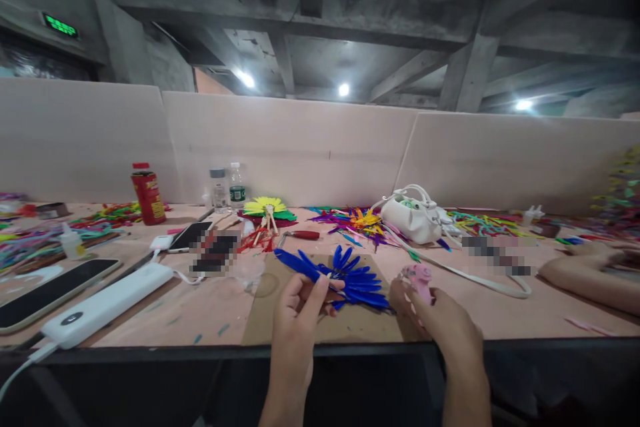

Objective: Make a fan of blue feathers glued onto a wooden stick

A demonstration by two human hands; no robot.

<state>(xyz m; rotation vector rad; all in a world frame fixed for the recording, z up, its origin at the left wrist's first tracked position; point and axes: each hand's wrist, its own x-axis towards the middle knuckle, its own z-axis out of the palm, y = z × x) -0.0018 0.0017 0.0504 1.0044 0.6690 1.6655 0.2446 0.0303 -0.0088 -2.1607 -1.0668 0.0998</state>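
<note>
In the middle of the head view is a fan-shaped spread of blue feathers (pixel 357 283), raised a little over a piece of brown cardboard (pixel 260 320). My left hand (pixel 305 300) is closed on its base, thumb on top, and one long feather sticks out to the left. My right hand (pixel 445 320) is closed round a small pink object (pixel 419 279) with a rounded top, just right of the feathers. What kind of object this is I cannot make out, as my fingers cover its lower part.
Beyond the cardboard lie red-handled pliers (pixel 304 235), a yellow feather fan (pixel 267 205) and loose coloured feathers (pixel 357 219). A white handbag (pixel 413 217) trails its strap at right, near another person's arm (pixel 590 280). Phones, a white power strip (pixel 110 303) and a red bottle (pixel 149 195) occupy the left.
</note>
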